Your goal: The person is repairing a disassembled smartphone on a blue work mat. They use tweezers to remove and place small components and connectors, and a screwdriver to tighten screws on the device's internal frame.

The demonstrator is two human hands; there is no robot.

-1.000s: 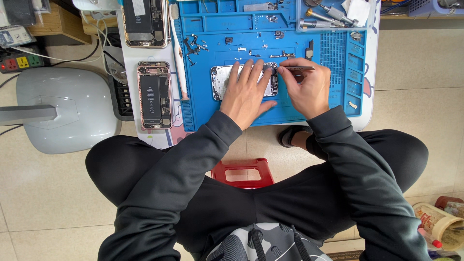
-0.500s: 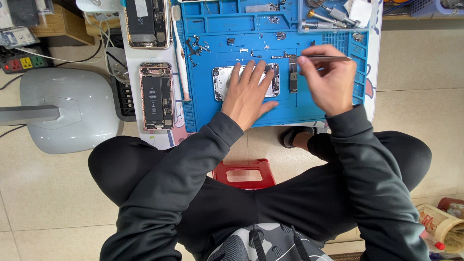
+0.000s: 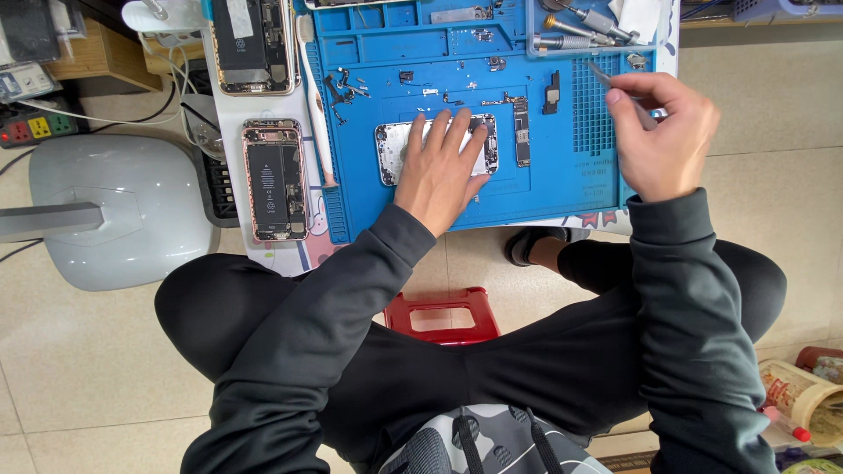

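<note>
My left hand (image 3: 442, 168) lies flat, fingers spread, on an opened phone shell (image 3: 392, 151) in the middle of the blue work mat (image 3: 553, 189). My right hand (image 3: 663, 132) hovers over the mat's right edge, pinching thin metal tweezers (image 3: 606, 77) whose tip points up and left. A narrow circuit board (image 3: 521, 130) and a small black part (image 3: 551, 92) lie on the mat between the two hands. Several tiny screws and parts (image 3: 344, 88) are scattered at the mat's upper left.
Two opened phones (image 3: 275, 180) (image 3: 253, 44) lie on a white strip left of the mat. Screwdrivers (image 3: 584, 22) rest in the tray at top right. A grey lamp base (image 3: 118, 211) stands left; a red stool (image 3: 441, 313) sits between my legs.
My right hand has moved right and up with the tweezers, away from the phone shell to the mat's right edge. The narrow board now lies uncovered. My left hand stayed on the shell.
</note>
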